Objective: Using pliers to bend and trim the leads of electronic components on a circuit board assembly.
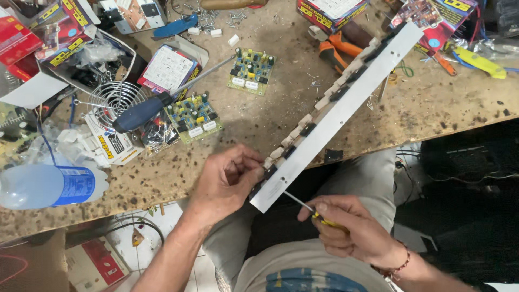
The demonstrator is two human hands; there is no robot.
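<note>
White metal strip (346,105) lies diagonally, lower end off the edge of the stained surface (281,113) over the person's lap. Left hand (227,181) — fingers clenched on that lower end, beside the row of small mounted components. Right hand (351,232) — fingers grasping a yellow-handled screwdriver (308,208), tip touching the strip's underside. Two green circuit boards (251,70) lie well apart from it.

On the desk (259,116): 2 green circuit boards (251,70) (193,116), 2 screwdrivers (162,100) (316,213), 1 long white bar (346,105), 1 bottle (48,185).
</note>
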